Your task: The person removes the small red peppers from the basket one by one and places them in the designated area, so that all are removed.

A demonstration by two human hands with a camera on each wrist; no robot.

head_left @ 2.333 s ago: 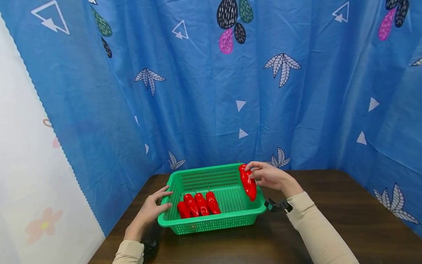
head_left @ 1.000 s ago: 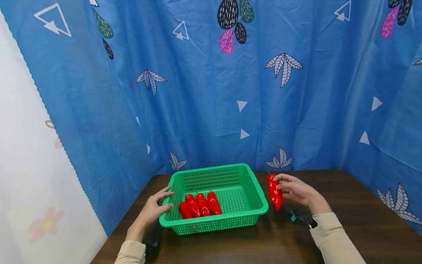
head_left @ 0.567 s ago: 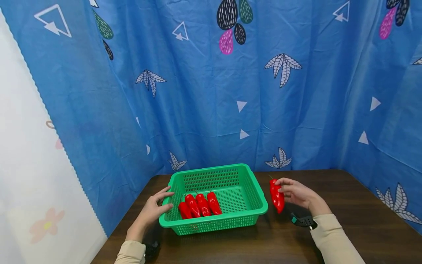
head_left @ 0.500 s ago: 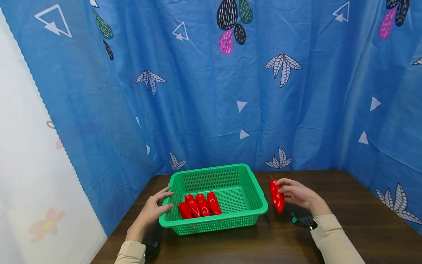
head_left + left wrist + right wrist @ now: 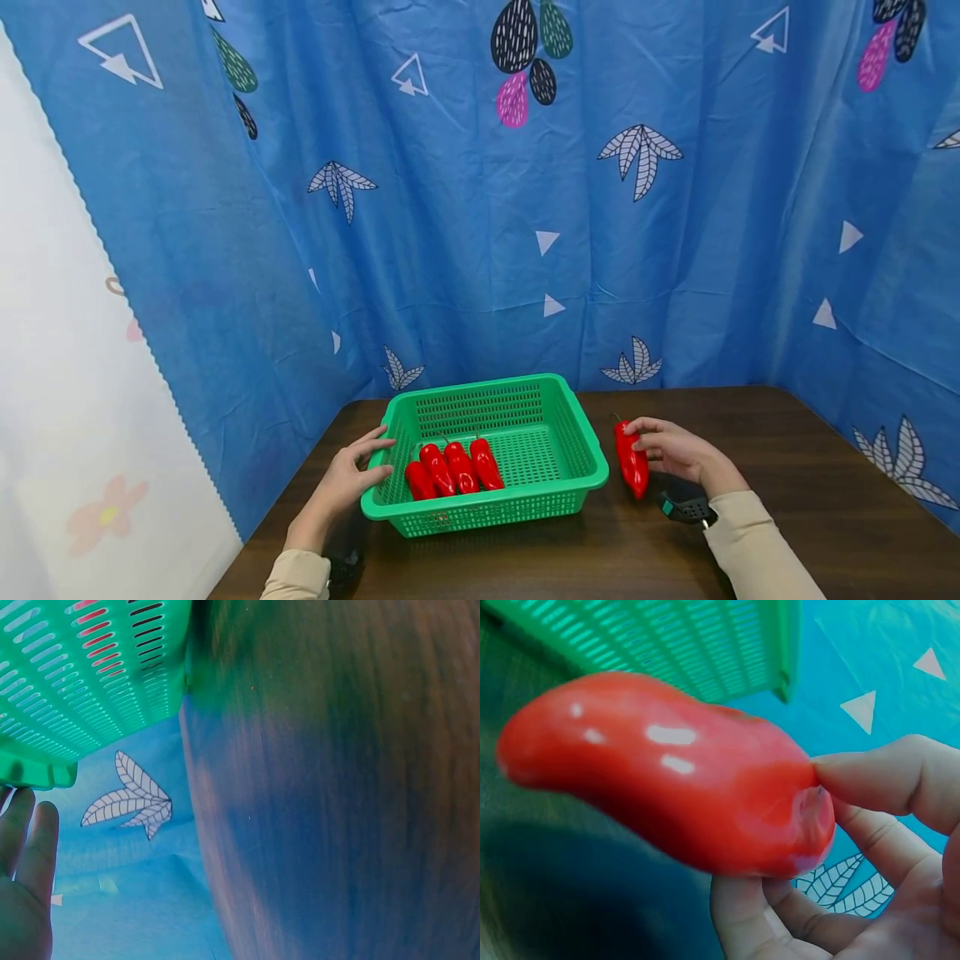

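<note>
My right hand pinches a glossy, elongated red pepper between thumb and fingers, to the right of the basket and close over the table. In the right wrist view the pepper lies across the picture, its stem end at the fingertips. The left hand touches the left rim of a green plastic basket with fairly straight fingers. From the left wrist, those fingers show right at the rim's edge. Several more red peppers lie side by side in the basket's left half, stems pointing away.
The basket stands on a dark brown wooden table. Behind it hangs a blue patterned curtain, with a white flowered cloth at the left. Black straps sit around the wrists.
My right hand has carried the red pepper from over the basket's right side out to the right, then lowered it towards the table. The left hand has stayed at the rim.
</note>
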